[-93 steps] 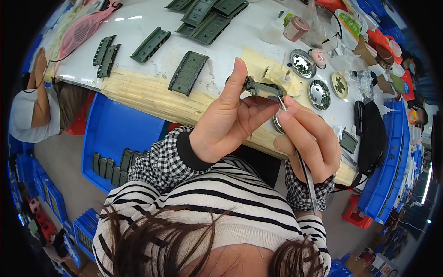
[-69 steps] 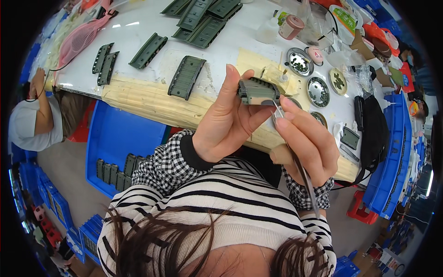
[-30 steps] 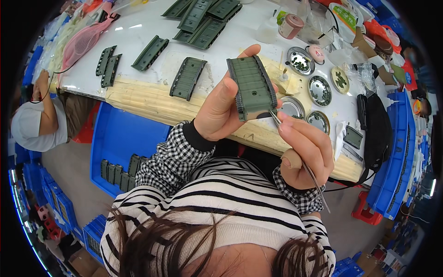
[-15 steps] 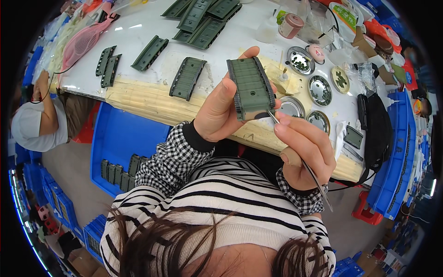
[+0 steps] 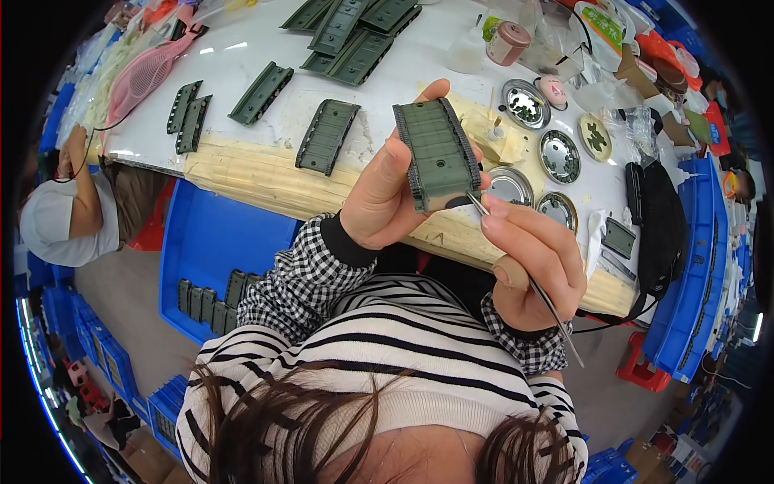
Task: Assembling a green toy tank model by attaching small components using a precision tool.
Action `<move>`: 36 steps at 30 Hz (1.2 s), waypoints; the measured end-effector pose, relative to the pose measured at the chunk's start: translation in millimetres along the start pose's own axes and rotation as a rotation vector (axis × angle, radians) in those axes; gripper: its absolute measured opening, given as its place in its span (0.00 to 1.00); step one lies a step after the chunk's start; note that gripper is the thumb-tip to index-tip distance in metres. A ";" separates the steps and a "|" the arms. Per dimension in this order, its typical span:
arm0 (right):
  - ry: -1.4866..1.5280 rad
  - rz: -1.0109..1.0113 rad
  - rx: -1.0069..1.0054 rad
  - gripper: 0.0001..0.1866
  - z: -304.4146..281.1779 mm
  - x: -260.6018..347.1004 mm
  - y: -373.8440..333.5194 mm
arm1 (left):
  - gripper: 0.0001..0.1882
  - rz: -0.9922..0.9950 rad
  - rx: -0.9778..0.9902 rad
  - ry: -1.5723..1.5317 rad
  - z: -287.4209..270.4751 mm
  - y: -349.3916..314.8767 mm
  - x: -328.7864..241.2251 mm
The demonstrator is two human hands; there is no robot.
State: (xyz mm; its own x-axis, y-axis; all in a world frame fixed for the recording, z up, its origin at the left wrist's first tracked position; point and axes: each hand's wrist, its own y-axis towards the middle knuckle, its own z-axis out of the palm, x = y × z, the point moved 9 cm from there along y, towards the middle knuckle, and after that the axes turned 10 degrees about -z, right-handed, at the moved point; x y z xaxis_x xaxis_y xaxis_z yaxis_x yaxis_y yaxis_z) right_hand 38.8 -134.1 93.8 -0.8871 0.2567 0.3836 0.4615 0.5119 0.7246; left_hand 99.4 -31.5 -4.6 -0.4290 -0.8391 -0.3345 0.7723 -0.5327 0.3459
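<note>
My left hand (image 5: 379, 189) is closed round a green model tank lower hull (image 5: 439, 153) with dark tracks along both long sides. It is held up over the table's near edge, its flat ribbed face towards me. Pinched in my right hand (image 5: 536, 262) is a pair of metal tweezers (image 5: 551, 305). Their tips touch the hull's near right corner; whether a small part sits between them is too small to tell. A similar green hull piece (image 5: 328, 137) lies on the table left of my left hand, with another piece (image 5: 262, 93) farther left.
More hull pieces (image 5: 363, 56) are piled at the back. To the right stand round metal dishes (image 5: 559, 157) of small green parts, beside a pink jar (image 5: 508, 44). A blue bin (image 5: 234, 210) with more pieces is below the table's left edge. Another person (image 5: 68, 210) sits at far left.
Almost nothing differs. My right hand and the tweezers have shifted very slightly, with the tips still at the hull's corner.
</note>
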 end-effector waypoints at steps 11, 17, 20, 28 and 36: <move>0.022 0.218 -0.288 0.08 -37.2 -54.5 -33.5 | 0.43 -0.101 -0.346 0.420 1.2 -16.9 -13.9; -0.014 0.433 0.002 0.04 -12.0 -89.9 -72.4 | 0.35 -0.209 -0.588 0.464 -20.3 -41.4 -14.2; -0.052 0.397 0.060 0.03 -5.5 -91.6 -72.5 | 0.35 -0.244 -0.694 0.490 -23.0 -44.8 -10.2; -0.103 0.358 0.095 0.03 -1.6 -91.1 -68.1 | 0.33 -0.177 -0.621 0.609 -13.8 -39.2 -7.0; -0.102 0.355 0.093 0.03 -2.5 -91.5 -66.7 | 0.11 -0.273 -0.609 0.607 -18.2 -42.1 5.0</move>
State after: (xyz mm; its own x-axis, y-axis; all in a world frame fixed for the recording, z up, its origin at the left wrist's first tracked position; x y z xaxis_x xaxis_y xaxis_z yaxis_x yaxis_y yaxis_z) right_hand 89.2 -193.8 11.8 -0.6709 0.5094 0.5389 0.7414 0.4478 0.4998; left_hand 73.2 -11.3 -36.8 -0.4457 -0.3976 -0.8020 0.8685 -0.4093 -0.2796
